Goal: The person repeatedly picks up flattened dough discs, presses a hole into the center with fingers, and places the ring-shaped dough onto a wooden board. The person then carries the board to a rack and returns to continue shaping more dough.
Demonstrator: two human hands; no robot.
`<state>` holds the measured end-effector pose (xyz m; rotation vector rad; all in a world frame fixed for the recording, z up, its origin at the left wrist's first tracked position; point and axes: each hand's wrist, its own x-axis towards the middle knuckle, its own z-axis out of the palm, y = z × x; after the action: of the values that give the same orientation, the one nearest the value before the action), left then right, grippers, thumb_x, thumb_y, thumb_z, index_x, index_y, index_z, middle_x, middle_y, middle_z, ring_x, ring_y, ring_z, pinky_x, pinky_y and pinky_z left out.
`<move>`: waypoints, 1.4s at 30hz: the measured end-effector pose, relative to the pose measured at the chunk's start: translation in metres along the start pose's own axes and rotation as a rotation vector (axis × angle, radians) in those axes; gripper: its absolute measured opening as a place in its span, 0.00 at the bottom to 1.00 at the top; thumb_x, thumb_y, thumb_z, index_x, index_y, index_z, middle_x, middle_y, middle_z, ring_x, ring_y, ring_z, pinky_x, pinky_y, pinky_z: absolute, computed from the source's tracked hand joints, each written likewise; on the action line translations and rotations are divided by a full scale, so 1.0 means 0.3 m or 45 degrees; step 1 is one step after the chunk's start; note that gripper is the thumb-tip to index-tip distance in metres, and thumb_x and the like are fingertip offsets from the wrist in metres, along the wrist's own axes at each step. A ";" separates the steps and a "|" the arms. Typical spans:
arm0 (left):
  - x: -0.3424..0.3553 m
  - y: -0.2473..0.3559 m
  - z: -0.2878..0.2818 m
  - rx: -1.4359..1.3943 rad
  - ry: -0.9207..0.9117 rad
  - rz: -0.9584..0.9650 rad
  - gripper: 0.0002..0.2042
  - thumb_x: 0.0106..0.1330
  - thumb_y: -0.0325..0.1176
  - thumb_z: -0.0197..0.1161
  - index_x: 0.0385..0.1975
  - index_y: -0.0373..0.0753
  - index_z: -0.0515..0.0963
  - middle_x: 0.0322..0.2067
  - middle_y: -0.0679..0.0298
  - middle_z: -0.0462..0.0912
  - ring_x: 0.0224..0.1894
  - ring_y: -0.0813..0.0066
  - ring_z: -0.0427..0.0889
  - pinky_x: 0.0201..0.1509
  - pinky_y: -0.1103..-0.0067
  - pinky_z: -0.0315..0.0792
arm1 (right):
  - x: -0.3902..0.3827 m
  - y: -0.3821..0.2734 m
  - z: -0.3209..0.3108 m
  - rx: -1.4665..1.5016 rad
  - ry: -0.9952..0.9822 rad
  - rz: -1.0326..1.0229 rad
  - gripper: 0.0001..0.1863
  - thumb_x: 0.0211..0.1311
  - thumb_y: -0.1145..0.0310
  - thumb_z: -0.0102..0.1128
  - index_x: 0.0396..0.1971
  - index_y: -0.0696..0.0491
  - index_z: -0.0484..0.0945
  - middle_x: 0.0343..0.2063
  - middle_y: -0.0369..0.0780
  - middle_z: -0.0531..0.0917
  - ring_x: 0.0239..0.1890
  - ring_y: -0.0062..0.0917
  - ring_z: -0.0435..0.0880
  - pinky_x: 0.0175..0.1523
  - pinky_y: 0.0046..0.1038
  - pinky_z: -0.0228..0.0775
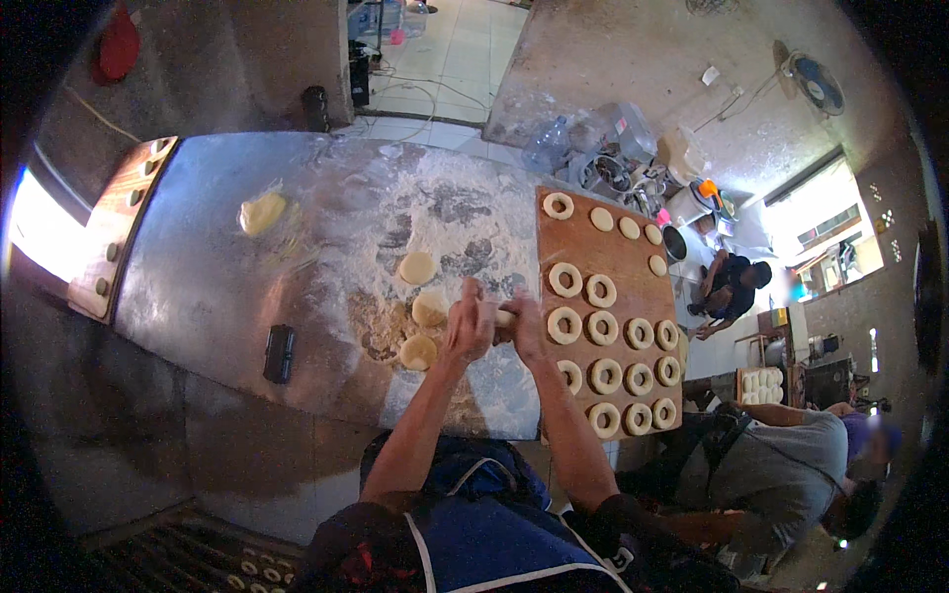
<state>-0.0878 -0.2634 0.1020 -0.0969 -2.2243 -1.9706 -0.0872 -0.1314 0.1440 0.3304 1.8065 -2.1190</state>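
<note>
Over the floured part of the metal table, my left hand (473, 324) and my right hand (527, 326) are close together, fingers curled around a pale piece of dough (506, 318). Most of that piece is hidden by my fingers. Just left of my hands, flat dough rounds (417, 268) lie in a column on the flour, the middle one beside my left hand. To the right, a wooden board (618, 272) bears rows of dough rings (602, 329), with several solid dough rounds (601, 219) toward its far edge.
A lump of yellow dough or fat (262, 212) and a black box-shaped object (280, 354) lie on the metal table (198, 267). Another board (124, 232) stands at the far left end. One person (776, 474) is close on my right; another (732, 287) sits farther off.
</note>
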 end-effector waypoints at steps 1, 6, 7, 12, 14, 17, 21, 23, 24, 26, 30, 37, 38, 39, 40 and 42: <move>0.006 -0.005 0.022 0.107 0.036 0.099 0.19 0.71 0.43 0.50 0.54 0.38 0.68 0.38 0.62 0.76 0.35 0.66 0.78 0.39 0.71 0.75 | -0.002 -0.001 -0.006 -0.143 0.042 -0.035 0.31 0.72 0.43 0.38 0.24 0.55 0.77 0.20 0.38 0.78 0.26 0.27 0.79 0.33 0.26 0.71; 0.009 0.030 0.140 -0.947 0.296 -0.778 0.23 0.72 0.50 0.46 0.44 0.34 0.76 0.31 0.59 0.78 0.30 0.63 0.73 0.37 0.72 0.69 | 0.027 0.040 -0.091 -0.318 0.324 -0.182 0.27 0.75 0.49 0.40 0.22 0.55 0.71 0.18 0.40 0.69 0.22 0.26 0.66 0.29 0.35 0.61; 0.006 0.034 0.142 -0.600 0.141 -0.541 0.23 0.73 0.51 0.45 0.43 0.35 0.76 0.32 0.59 0.78 0.31 0.64 0.74 0.38 0.71 0.69 | 0.027 0.064 -0.127 -0.368 0.325 -0.228 0.25 0.75 0.51 0.41 0.27 0.56 0.74 0.20 0.41 0.71 0.24 0.28 0.68 0.31 0.36 0.62; -0.004 0.034 0.280 -0.670 0.140 -0.451 0.20 0.72 0.50 0.46 0.29 0.39 0.70 0.25 0.68 0.70 0.24 0.72 0.70 0.30 0.71 0.64 | 0.053 0.228 -0.338 -1.446 0.299 -0.818 0.21 0.70 0.69 0.48 0.61 0.58 0.65 0.38 0.49 0.77 0.42 0.40 0.75 0.48 0.42 0.67; 0.018 0.022 0.352 -1.060 0.282 -0.593 0.22 0.72 0.51 0.45 0.26 0.37 0.69 0.23 0.69 0.68 0.22 0.75 0.69 0.26 0.72 0.62 | 0.107 0.300 -0.385 -1.207 0.594 -1.072 0.19 0.70 0.68 0.51 0.57 0.58 0.68 0.39 0.47 0.79 0.41 0.38 0.76 0.50 0.40 0.68; 0.017 0.025 0.436 -0.679 0.178 -0.333 0.23 0.72 0.51 0.44 0.24 0.37 0.66 0.22 0.69 0.65 0.23 0.76 0.65 0.27 0.73 0.61 | 0.159 0.329 -0.452 -0.838 0.846 -1.036 0.19 0.73 0.57 0.47 0.41 0.60 0.78 0.31 0.42 0.80 0.32 0.29 0.77 0.40 0.33 0.69; -0.004 0.057 0.525 -0.491 0.037 -0.257 0.22 0.72 0.49 0.43 0.22 0.37 0.62 0.20 0.68 0.62 0.24 0.74 0.62 0.29 0.72 0.60 | 0.054 0.181 -0.583 -0.291 0.167 -0.381 0.23 0.73 0.51 0.46 0.34 0.58 0.76 0.29 0.38 0.79 0.31 0.17 0.75 0.35 0.26 0.68; 0.008 0.072 0.589 -0.845 0.071 -0.412 0.21 0.72 0.49 0.44 0.22 0.38 0.63 0.19 0.65 0.63 0.24 0.72 0.64 0.30 0.71 0.62 | -0.002 0.070 -0.601 -0.314 0.342 -0.333 0.28 0.73 0.47 0.44 0.28 0.58 0.77 0.26 0.37 0.80 0.30 0.16 0.74 0.34 0.25 0.67; 0.018 0.076 0.626 -1.030 0.147 -0.494 0.21 0.72 0.48 0.44 0.22 0.38 0.64 0.19 0.64 0.63 0.24 0.71 0.65 0.31 0.70 0.62 | -0.023 0.017 -0.609 -0.403 0.373 -0.271 0.28 0.73 0.46 0.45 0.27 0.57 0.77 0.25 0.37 0.79 0.30 0.16 0.74 0.34 0.25 0.67; 0.037 0.074 0.710 -0.319 0.196 -0.115 0.18 0.74 0.44 0.44 0.25 0.36 0.69 0.23 0.64 0.71 0.28 0.69 0.72 0.36 0.72 0.66 | -0.060 -0.065 -0.649 -0.648 0.339 -0.077 0.28 0.73 0.46 0.46 0.25 0.57 0.76 0.25 0.36 0.79 0.29 0.16 0.73 0.34 0.25 0.67; 0.069 0.040 0.843 -0.588 0.034 -0.363 0.16 0.72 0.41 0.46 0.26 0.38 0.72 0.23 0.65 0.73 0.28 0.71 0.72 0.34 0.74 0.67 | -0.053 -0.064 -0.743 -0.381 0.438 -0.333 0.30 0.73 0.45 0.43 0.26 0.59 0.75 0.23 0.41 0.78 0.28 0.22 0.73 0.34 0.31 0.67; 0.113 -0.073 1.004 -0.781 -0.363 -0.202 0.14 0.74 0.41 0.47 0.29 0.39 0.69 0.26 0.66 0.72 0.31 0.80 0.73 0.34 0.75 0.70 | 0.012 0.085 -1.002 -0.456 0.422 -0.689 0.32 0.74 0.44 0.36 0.29 0.61 0.73 0.36 0.47 0.83 0.39 0.30 0.81 0.41 0.34 0.75; 0.111 -0.080 1.034 -1.157 -0.327 -0.426 0.13 0.74 0.39 0.47 0.32 0.37 0.71 0.28 0.63 0.74 0.30 0.78 0.74 0.33 0.75 0.70 | 0.013 0.082 -1.019 -0.253 0.459 -0.587 0.33 0.74 0.42 0.36 0.29 0.61 0.73 0.38 0.48 0.83 0.40 0.30 0.81 0.43 0.33 0.75; 0.108 -0.084 1.063 -1.450 -0.335 -0.455 0.12 0.74 0.37 0.47 0.35 0.36 0.73 0.29 0.61 0.75 0.29 0.77 0.75 0.31 0.75 0.71 | 0.013 0.075 -1.019 -0.041 0.508 -0.496 0.34 0.73 0.41 0.35 0.29 0.61 0.73 0.39 0.49 0.82 0.41 0.30 0.81 0.45 0.32 0.76; 0.111 -0.086 1.088 -1.031 -0.368 -0.300 0.12 0.74 0.37 0.47 0.35 0.37 0.73 0.29 0.62 0.76 0.28 0.77 0.75 0.30 0.75 0.70 | 0.012 0.052 -1.027 -0.044 0.498 -0.389 0.36 0.73 0.39 0.36 0.29 0.61 0.73 0.40 0.49 0.82 0.42 0.29 0.81 0.46 0.31 0.76; 0.123 -0.082 1.124 -0.194 -0.404 0.011 0.10 0.74 0.36 0.47 0.36 0.38 0.74 0.28 0.62 0.76 0.25 0.76 0.73 0.28 0.77 0.69 | -0.001 -0.014 -1.053 -0.042 0.480 -0.154 0.38 0.71 0.36 0.36 0.30 0.61 0.74 0.42 0.49 0.81 0.44 0.27 0.80 0.48 0.29 0.76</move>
<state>-0.1559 0.0651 0.0458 -0.4682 -2.2391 -2.2531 -0.1012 0.1803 0.0954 0.6660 2.1107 -2.2212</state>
